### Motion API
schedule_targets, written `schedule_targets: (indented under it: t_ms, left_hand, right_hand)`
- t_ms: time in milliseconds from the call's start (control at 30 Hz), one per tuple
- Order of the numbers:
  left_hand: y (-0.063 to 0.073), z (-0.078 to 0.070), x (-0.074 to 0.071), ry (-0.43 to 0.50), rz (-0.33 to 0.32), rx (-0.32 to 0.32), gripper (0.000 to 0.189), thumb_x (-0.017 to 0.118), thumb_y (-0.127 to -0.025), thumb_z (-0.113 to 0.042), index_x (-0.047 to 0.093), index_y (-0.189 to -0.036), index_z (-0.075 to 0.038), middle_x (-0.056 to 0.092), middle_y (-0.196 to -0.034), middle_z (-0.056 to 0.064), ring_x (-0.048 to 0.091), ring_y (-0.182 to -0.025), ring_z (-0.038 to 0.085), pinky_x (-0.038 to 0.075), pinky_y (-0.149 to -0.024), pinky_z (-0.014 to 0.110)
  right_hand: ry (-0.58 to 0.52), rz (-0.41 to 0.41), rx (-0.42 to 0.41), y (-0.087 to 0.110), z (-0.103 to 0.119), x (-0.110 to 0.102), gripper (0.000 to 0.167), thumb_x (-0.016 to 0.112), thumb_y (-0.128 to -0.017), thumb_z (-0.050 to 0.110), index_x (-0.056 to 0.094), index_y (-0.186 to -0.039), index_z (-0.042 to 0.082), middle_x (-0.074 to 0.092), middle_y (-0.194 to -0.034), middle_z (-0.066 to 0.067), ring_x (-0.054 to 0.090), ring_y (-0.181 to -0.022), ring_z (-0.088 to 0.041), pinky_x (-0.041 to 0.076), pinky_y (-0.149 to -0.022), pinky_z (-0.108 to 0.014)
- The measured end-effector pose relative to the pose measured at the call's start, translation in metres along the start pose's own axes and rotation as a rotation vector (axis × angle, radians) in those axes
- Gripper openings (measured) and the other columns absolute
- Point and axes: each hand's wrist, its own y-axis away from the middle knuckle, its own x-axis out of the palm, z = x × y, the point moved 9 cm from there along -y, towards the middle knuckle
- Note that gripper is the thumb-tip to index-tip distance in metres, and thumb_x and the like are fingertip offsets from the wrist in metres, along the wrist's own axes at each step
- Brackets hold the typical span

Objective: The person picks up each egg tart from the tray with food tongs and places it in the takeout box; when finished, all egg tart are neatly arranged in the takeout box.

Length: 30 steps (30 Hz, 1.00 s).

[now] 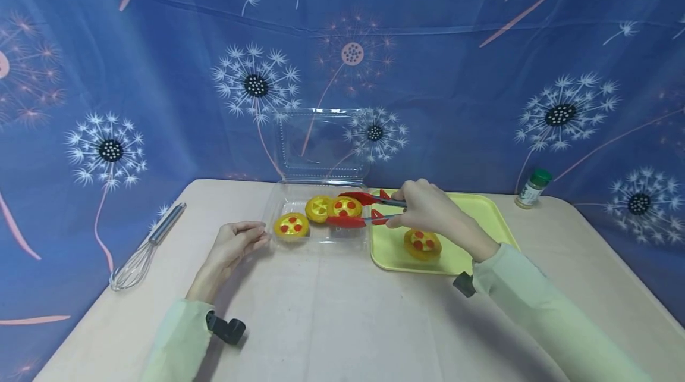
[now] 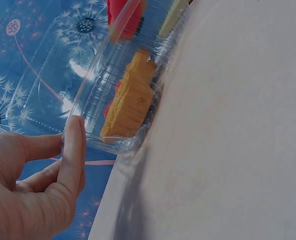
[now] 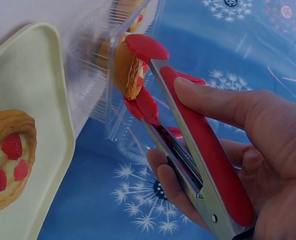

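Observation:
My left hand (image 1: 234, 249) pinches the left rim of a clear plastic clamshell container (image 1: 326, 237) between thumb and fingers; its lid stands raised at the back. With my right hand (image 1: 436, 212) I grip red-tipped metal tongs (image 3: 205, 150). Between the tongs' red heads is a tart with red fruit pieces (image 3: 123, 75), held over the container's right side. Inside the container, another red-topped tart (image 1: 291, 226) sits at the left, and a yellow-topped tart (image 1: 317, 209) lies behind, partly covered by the held one.
A pale yellow tray (image 1: 387, 254) stands right of the container, bearing one tart with red fruit (image 1: 423, 244). At the back right is a green-capped jar (image 1: 531, 190). A whisk (image 1: 147, 249) lies along the table's left edge. A blue dandelion-patterned cloth (image 1: 455, 102) hangs behind.

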Motion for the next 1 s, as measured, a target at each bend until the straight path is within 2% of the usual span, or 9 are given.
schedule_targets:
  t_ms: [100,200,333,467,567,667,767,867,1000]
  left_hand:
    - [0.000,0.001,0.000,0.007,0.005,0.000,0.041,0.050,-0.100,0.001,0.040,-0.133,0.022,0.064,-0.089,0.004,0.066,-0.078,0.004,0.060,-0.081,0.017]
    - [0.000,0.001,0.000,0.011,0.010,-0.002,0.041,0.050,-0.100,0.001,0.039,-0.133,0.022,0.063,-0.089,0.004,0.066,-0.079,0.004,0.060,-0.081,0.017]
    - [-0.001,0.002,-0.001,0.015,0.005,-0.007,0.042,0.050,-0.099,0.001,0.039,-0.134,0.022,0.063,-0.090,0.005,0.066,-0.079,0.004,0.059,-0.082,0.016]
    - [-0.002,0.001,-0.001,0.028,0.005,-0.007,0.042,0.051,-0.099,0.001,0.039,-0.134,0.022,0.062,-0.091,0.006,0.066,-0.080,0.005,0.059,-0.084,0.017]
    - [-0.002,0.001,0.000,0.029,0.012,-0.002,0.042,0.050,-0.100,0.001,0.038,-0.133,0.022,0.062,-0.091,0.006,0.066,-0.080,0.004,0.059,-0.084,0.017]
    - [-0.002,0.001,0.000,0.025,0.013,0.003,0.041,0.050,-0.100,0.001,0.038,-0.133,0.023,0.062,-0.091,0.006,0.066,-0.080,0.004,0.059,-0.084,0.017]
    - [-0.002,0.001,0.000,0.023,0.015,0.005,0.042,0.049,-0.100,0.001,0.038,-0.134,0.023,0.062,-0.092,0.006,0.066,-0.080,0.005,0.059,-0.084,0.017]
    - [-0.003,0.001,0.000,0.022,0.015,0.004,0.041,0.049,-0.100,0.001,0.038,-0.134,0.022,0.062,-0.092,0.007,0.066,-0.080,0.005,0.059,-0.084,0.017]
    - [-0.002,0.001,-0.001,0.018,0.014,0.003,0.041,0.049,-0.100,0.001,0.038,-0.134,0.022,0.062,-0.093,0.007,0.066,-0.079,0.004,0.059,-0.083,0.016]
  right_hand:
    - [0.026,0.005,-0.009,-0.005,0.002,0.002,0.028,0.086,-0.074,0.029,0.072,-0.070,0.005,0.039,-0.042,0.002,0.020,-0.038,-0.010,0.015,-0.039,-0.019]
    - [0.050,0.012,-0.012,-0.008,0.004,0.004,0.043,0.086,-0.074,0.029,0.054,-0.051,0.010,0.047,-0.044,-0.003,0.017,-0.038,-0.010,0.013,-0.039,-0.019]
    - [0.090,0.020,-0.024,-0.011,0.009,0.003,0.046,0.087,-0.072,0.029,0.051,-0.050,0.012,0.051,-0.050,-0.005,0.015,-0.040,-0.010,0.012,-0.039,-0.020]
    - [0.135,0.034,-0.021,-0.015,0.013,0.002,0.040,0.087,-0.072,0.029,0.056,-0.055,0.011,0.051,-0.056,-0.005,0.019,-0.043,-0.011,0.017,-0.041,-0.021]
    - [0.167,0.034,-0.022,-0.018,0.015,0.001,0.034,0.087,-0.072,0.029,0.060,-0.062,0.010,0.065,-0.076,-0.009,0.032,-0.046,-0.012,0.030,-0.044,-0.022]
    - [0.189,0.034,-0.019,-0.021,0.015,0.002,0.031,0.086,-0.073,0.030,0.064,-0.070,0.009,0.068,-0.092,-0.012,0.043,-0.054,-0.016,0.039,-0.051,-0.024]
    - [0.198,0.036,-0.017,-0.023,0.016,0.005,0.031,0.086,-0.073,0.029,0.063,-0.072,0.008,0.060,-0.079,-0.007,0.043,-0.059,-0.018,0.038,-0.051,-0.024]
    - [0.204,0.036,-0.021,-0.026,0.018,0.009,0.033,0.086,-0.073,0.027,0.059,-0.070,0.008,0.045,-0.065,-0.001,0.037,-0.058,-0.016,0.031,-0.048,-0.024]
    - [0.205,0.024,-0.037,-0.029,0.023,0.015,0.040,0.086,-0.073,0.026,0.050,-0.063,0.011,0.030,-0.058,0.003,0.029,-0.053,-0.014,0.021,-0.046,-0.023]
